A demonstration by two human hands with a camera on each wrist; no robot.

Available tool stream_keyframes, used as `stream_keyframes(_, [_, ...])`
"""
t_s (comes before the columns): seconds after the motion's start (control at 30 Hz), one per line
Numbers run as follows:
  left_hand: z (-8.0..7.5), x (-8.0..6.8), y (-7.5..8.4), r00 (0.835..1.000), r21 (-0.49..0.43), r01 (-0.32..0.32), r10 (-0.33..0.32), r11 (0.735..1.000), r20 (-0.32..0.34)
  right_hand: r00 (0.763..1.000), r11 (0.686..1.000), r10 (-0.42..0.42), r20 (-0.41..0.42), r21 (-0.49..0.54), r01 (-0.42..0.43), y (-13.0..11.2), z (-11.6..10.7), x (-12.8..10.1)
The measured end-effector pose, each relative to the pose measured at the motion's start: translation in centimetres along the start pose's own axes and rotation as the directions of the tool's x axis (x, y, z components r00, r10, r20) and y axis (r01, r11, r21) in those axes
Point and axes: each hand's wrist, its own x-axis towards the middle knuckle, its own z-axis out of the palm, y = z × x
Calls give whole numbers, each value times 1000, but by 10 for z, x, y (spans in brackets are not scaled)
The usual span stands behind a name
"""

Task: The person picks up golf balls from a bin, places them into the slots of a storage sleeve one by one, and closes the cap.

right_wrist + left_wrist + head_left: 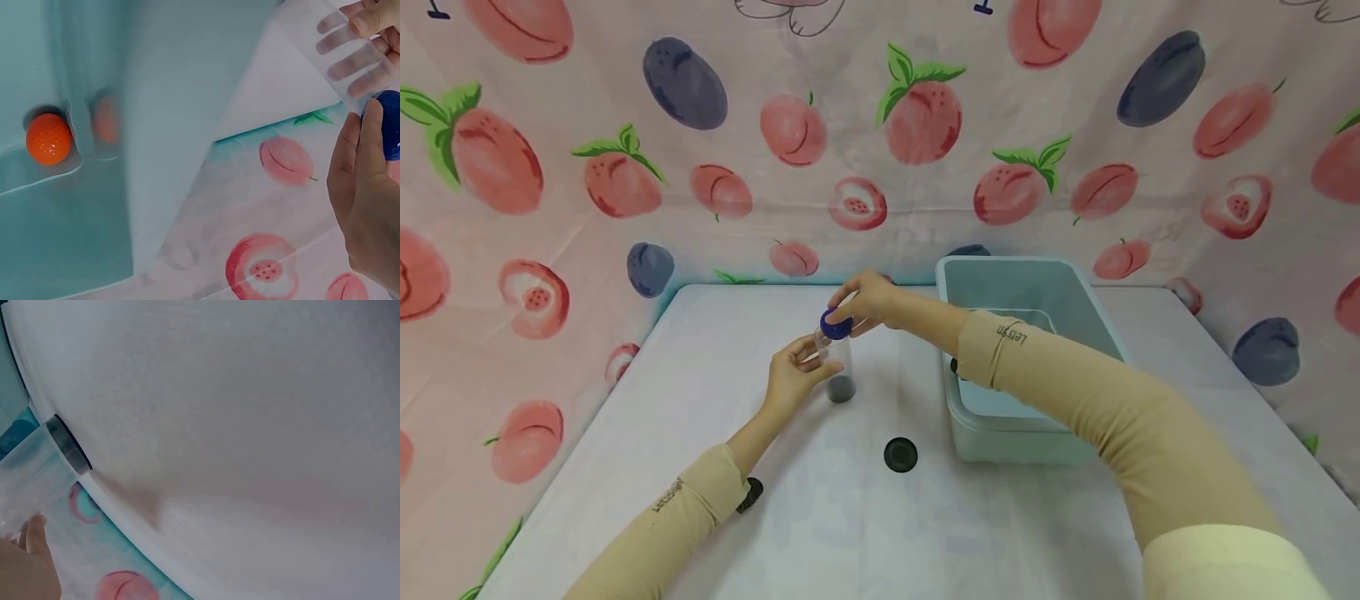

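Nearest the camera, a black disc [900, 454] lies on the white table [700, 500]. Left hand [793, 372] grips the clear jar [838, 367], upright mid-table. Right hand [868, 298] pinches its blue cap [836, 323]. Teal bin [1060, 292] stands right.

The right hand [365, 206] grips a blue cap [389, 125]; orange ball [49, 139] in tub [69, 250].

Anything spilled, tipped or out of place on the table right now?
No spill shows. The jar stands upright, left hand gripping it, right hand on its blue cap. One oddity: a black lid lies loose beside the bin.
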Motion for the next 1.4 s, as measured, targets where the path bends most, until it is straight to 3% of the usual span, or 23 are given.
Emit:
stream_keyframes(0.27, [0,1,-2,999,-52,-39,41,998,32,1000,999,-25,14,-25,26,0,-4,-4])
stream_keyframes(0.93, [1,0,-4,1000,-33,-20,21,999,12,999,997,-40,21,-66,41,3,-23,-14])
stream_keyframes(1.4, [0,0,-4,999,-36,-34,35,999,25,1000,1000,-19,10,-23,19,11,-47,-22])
